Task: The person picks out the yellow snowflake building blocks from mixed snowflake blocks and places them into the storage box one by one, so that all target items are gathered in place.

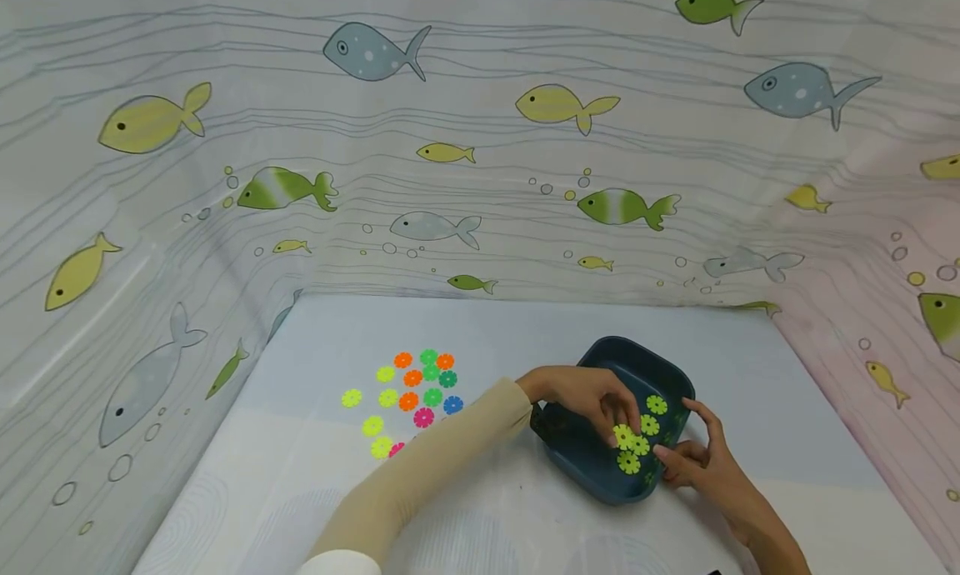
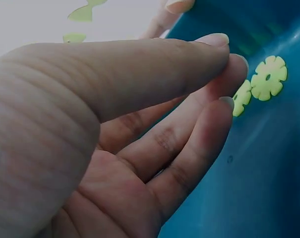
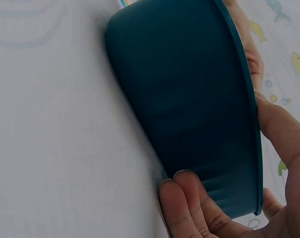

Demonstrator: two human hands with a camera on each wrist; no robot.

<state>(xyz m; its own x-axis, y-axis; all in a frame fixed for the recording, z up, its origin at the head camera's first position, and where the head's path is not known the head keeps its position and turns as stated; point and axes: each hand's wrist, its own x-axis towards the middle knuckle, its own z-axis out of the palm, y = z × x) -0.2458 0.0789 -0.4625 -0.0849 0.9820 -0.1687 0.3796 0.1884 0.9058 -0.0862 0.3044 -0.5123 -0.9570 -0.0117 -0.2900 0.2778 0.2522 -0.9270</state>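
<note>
A dark blue-green rectangular tray (image 1: 577, 454) stands on the table at the right. Several yellow-green flower-shaped pieces (image 1: 628, 462) lie inside, near its right wall; two more such pieces (image 2: 269, 78) show in the left wrist view. My left hand (image 1: 585, 396) reaches down into the tray, thumb and fingertips drawn together at one yellow flower-shaped piece (image 1: 624, 436); in the left wrist view (image 2: 140, 129) the fingers hide most of the contact. My right hand (image 1: 701, 467) grips the tray's right side (image 3: 184, 99), with fingertips (image 3: 187, 186) against the outer wall.
Left of the tray, loose flower-shaped pieces lie scattered on the white table (image 1: 300, 492): orange (image 1: 408, 402), green (image 1: 432, 397), yellow (image 1: 352, 398), pink (image 1: 423, 417) and blue (image 1: 453, 405). My left forearm (image 1: 435, 458) hides some of them. Fish-patterned walls (image 1: 450, 183) surround the table.
</note>
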